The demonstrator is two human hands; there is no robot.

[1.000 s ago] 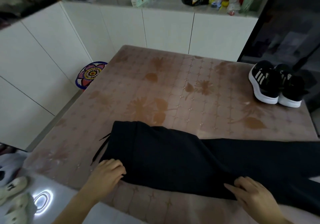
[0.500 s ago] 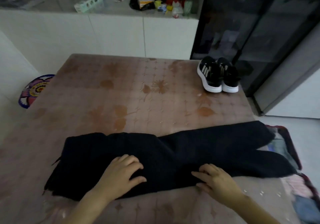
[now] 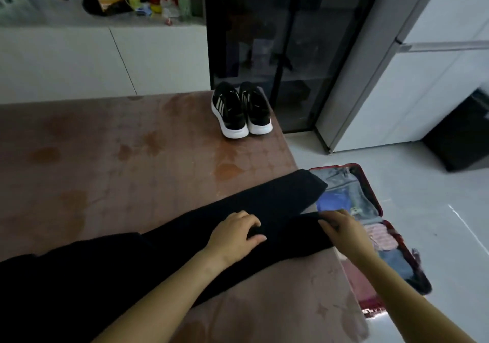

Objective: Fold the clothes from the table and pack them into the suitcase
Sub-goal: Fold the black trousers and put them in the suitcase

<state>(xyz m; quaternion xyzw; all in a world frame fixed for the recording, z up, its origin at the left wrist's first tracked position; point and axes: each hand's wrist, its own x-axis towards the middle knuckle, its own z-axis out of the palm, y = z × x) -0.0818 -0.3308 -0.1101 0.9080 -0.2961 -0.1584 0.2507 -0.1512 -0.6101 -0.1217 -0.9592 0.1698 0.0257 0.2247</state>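
Black trousers (image 3: 164, 258) lie lengthwise across the brown patterned table (image 3: 119, 157), their two legs reaching the right edge. My left hand (image 3: 235, 232) lies on the near leg with fingers and thumb curled, pinching the fabric. My right hand (image 3: 342, 227) grips the end of that leg at the table's right edge. The far leg's end (image 3: 299, 191) hangs over the open red suitcase (image 3: 369, 189) on the floor, which holds folded blue, pink and denim clothes.
A pair of black sneakers with white soles (image 3: 242, 111) stands at the table's far right corner. White cabinets with a cluttered counter (image 3: 137, 1) run behind. A dark glass cabinet (image 3: 277, 51) and a white fridge (image 3: 423, 78) stand to the right.
My view swung right, from the waistband end to the leg ends and the suitcase. Both hands slid right along the trousers, and my right hand now grips the near leg's end.
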